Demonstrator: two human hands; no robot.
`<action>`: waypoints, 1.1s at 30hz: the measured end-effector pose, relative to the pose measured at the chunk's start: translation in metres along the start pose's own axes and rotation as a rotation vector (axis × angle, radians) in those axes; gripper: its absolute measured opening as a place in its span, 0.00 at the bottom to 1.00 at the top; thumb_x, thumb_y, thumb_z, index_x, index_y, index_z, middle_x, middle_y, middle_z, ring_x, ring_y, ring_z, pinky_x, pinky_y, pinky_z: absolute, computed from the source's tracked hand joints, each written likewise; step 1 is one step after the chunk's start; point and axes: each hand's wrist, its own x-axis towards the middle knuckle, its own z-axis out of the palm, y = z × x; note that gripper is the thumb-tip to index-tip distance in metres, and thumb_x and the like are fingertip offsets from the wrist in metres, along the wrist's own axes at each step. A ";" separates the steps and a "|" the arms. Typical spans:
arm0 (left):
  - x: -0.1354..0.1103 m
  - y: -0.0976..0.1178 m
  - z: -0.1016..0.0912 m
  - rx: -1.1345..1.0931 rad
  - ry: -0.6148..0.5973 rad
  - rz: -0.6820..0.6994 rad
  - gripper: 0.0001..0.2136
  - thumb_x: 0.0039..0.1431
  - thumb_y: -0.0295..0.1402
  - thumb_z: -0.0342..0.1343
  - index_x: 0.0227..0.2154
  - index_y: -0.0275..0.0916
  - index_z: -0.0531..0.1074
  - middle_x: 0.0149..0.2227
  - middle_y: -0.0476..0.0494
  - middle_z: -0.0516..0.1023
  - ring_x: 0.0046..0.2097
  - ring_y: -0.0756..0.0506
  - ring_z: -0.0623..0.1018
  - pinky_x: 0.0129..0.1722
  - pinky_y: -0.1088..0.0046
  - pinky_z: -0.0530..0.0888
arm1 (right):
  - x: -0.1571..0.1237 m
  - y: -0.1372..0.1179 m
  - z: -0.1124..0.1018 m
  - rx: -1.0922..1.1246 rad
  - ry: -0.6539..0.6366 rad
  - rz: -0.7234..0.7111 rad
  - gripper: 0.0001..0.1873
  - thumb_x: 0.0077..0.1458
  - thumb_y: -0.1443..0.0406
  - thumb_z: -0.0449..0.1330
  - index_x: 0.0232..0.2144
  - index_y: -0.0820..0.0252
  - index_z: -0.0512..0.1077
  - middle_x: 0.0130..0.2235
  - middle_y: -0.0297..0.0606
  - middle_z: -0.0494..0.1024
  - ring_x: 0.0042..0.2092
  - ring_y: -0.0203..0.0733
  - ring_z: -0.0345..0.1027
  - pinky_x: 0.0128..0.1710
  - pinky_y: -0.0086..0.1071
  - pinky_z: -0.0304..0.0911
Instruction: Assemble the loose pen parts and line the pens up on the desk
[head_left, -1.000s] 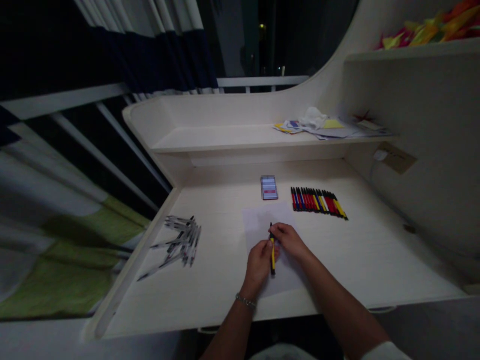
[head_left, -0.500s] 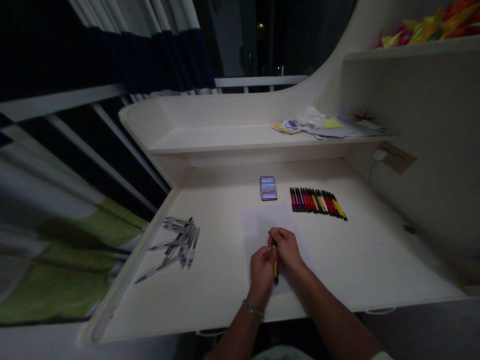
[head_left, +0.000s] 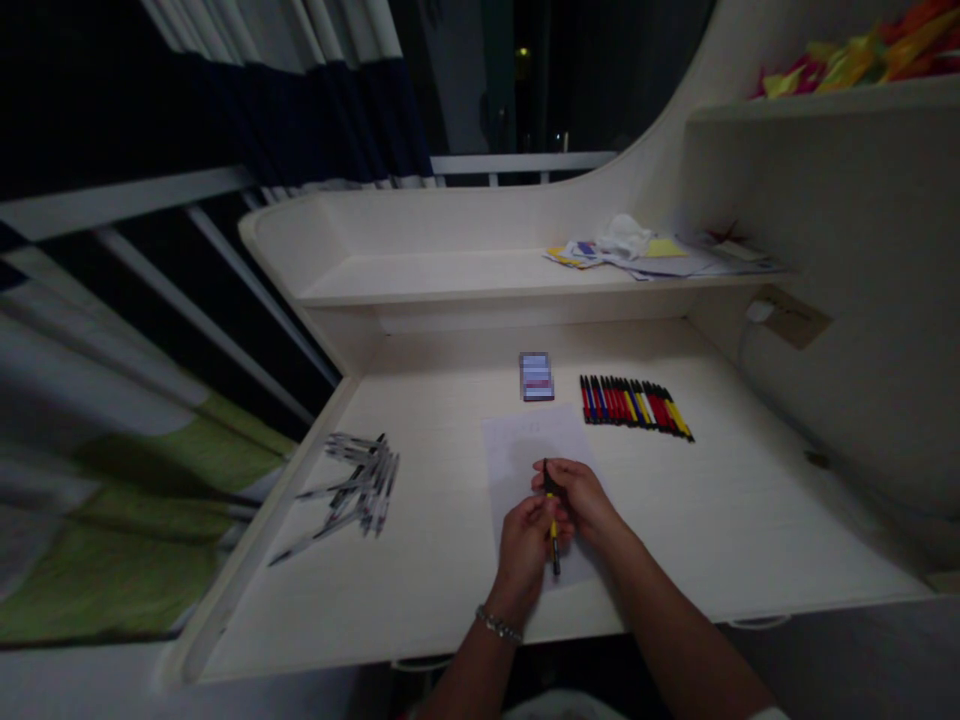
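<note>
From my remote seat, at the far left of the feed I see a curtain (head_left: 142, 470) of soft, draped cloth in pale and green blocks. On the matte white desk (head_left: 442, 440) lies a loose heap of slim pens (head_left: 379, 485), their barrels greyish and seemingly clear plastic, crossing at odd angles; I judge these unordered. Next comes a flat, smooth sheet of paper (head_left: 514, 450) with faint marks I can't read. Over it, the left hand (head_left: 523, 540), a metal link bracelet (head_left: 499, 625) at its wrist, has its fingers closed around the yellow-and-black pen (head_left: 555, 548). Beyond the sheet lies a rectangular phone (head_left: 537, 377), its screen pixelated. The right hand (head_left: 583, 495) pinches the pen's black upper end; whether anything is being twisted or pulled, I can't tell. Farther right, a neat row of coloured pens (head_left: 636, 407), glossy-looking red, blue, yellow and white, seems already ordered; the held one isn't laid down yet.
</note>
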 end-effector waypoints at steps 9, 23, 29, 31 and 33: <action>-0.004 0.000 0.001 -0.005 0.007 0.022 0.21 0.44 0.46 0.69 0.33 0.33 0.75 0.27 0.44 0.77 0.26 0.49 0.77 0.28 0.73 0.74 | -0.001 -0.005 0.001 -0.010 0.027 -0.020 0.25 0.40 0.48 0.69 0.31 0.63 0.76 0.28 0.40 0.79 0.29 0.39 0.69 0.28 0.30 0.61; -0.003 0.000 0.001 -0.014 0.009 0.005 0.23 0.44 0.45 0.70 0.36 0.32 0.75 0.28 0.44 0.77 0.26 0.49 0.77 0.29 0.71 0.75 | 0.000 -0.007 -0.001 -0.116 0.107 -0.086 0.23 0.35 0.51 0.72 0.28 0.61 0.73 0.25 0.36 0.76 0.27 0.38 0.67 0.27 0.30 0.59; -0.003 -0.002 0.000 -0.008 0.007 0.017 0.23 0.44 0.46 0.69 0.37 0.32 0.75 0.28 0.44 0.77 0.26 0.48 0.77 0.28 0.72 0.75 | 0.001 -0.003 -0.003 -0.152 0.088 -0.082 0.24 0.38 0.49 0.70 0.30 0.62 0.75 0.28 0.40 0.78 0.30 0.40 0.69 0.30 0.32 0.61; -0.003 -0.002 -0.001 -0.008 0.007 0.025 0.24 0.44 0.45 0.69 0.40 0.33 0.74 0.28 0.44 0.78 0.26 0.48 0.77 0.29 0.71 0.75 | 0.002 -0.002 -0.004 -0.171 0.138 -0.134 0.23 0.35 0.51 0.72 0.29 0.62 0.74 0.26 0.38 0.77 0.29 0.40 0.68 0.30 0.31 0.61; -0.003 -0.002 -0.001 -0.010 0.007 0.032 0.26 0.44 0.44 0.69 0.43 0.34 0.73 0.29 0.44 0.78 0.26 0.48 0.78 0.29 0.71 0.75 | 0.002 -0.003 -0.004 -0.139 0.104 -0.126 0.22 0.36 0.51 0.71 0.28 0.61 0.74 0.26 0.37 0.77 0.29 0.39 0.68 0.31 0.32 0.62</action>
